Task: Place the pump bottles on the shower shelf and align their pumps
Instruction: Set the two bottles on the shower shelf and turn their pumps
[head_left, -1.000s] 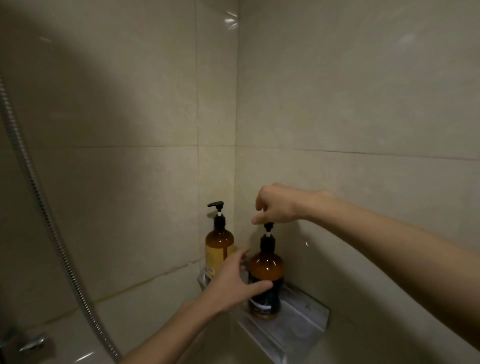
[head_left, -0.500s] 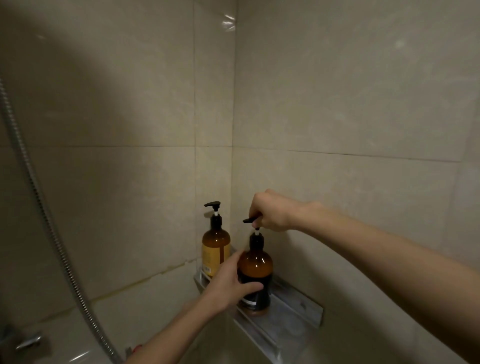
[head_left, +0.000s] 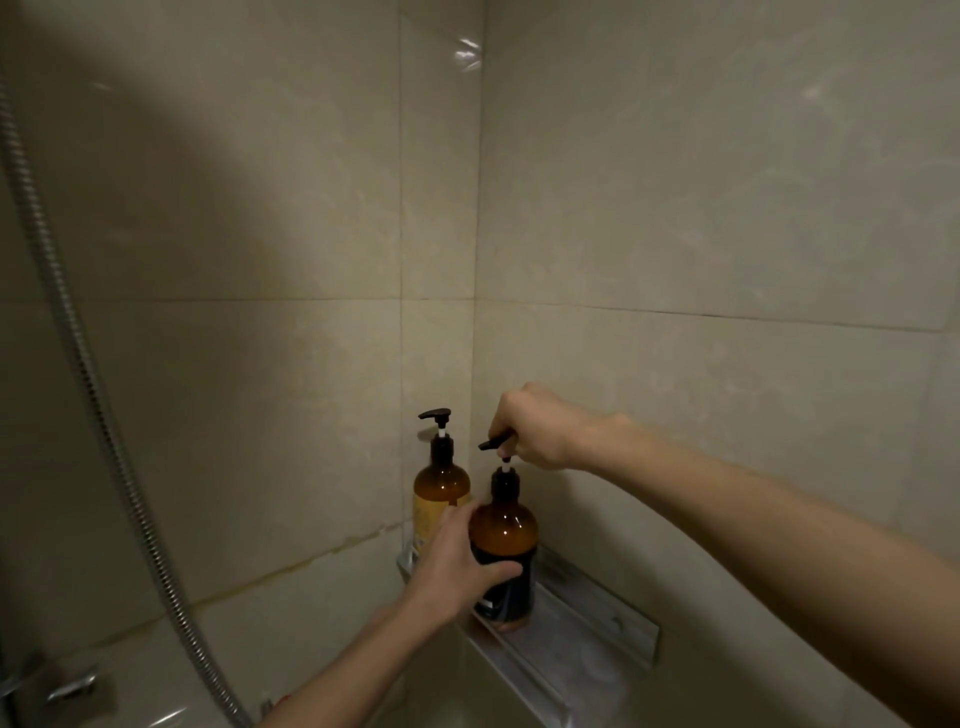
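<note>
The room is a dim shower corner with big pale tiles (head_left: 701, 208) on both walls. A shiny metal hose (head_left: 88, 384) hangs down far off to the left of the hands. Low in the corner there is a small silver shower shelf (head_left: 597, 631) fixed to the wall. Two brown pump bottles stand upright on it, very near each other. The left hand (head_left: 451, 566) is wrapped around the belly of the front bottle (head_left: 506, 530), with the thumb across its dark label, so this grip is clamped on the bottle. The right hand (head_left: 535, 428) is just above it, with its fingers closed on that bottle's black pump head (head_left: 493, 443). The spout sticks out from under this grip and points left. The back bottle (head_left: 440, 486), with a yellow label, stands just behind the left hand, tucked into the corner. No hand touches it. Its pump (head_left: 435, 414) is just left of the right hand and also points left. The shelf is bare to the right of the left hand's grip.
</note>
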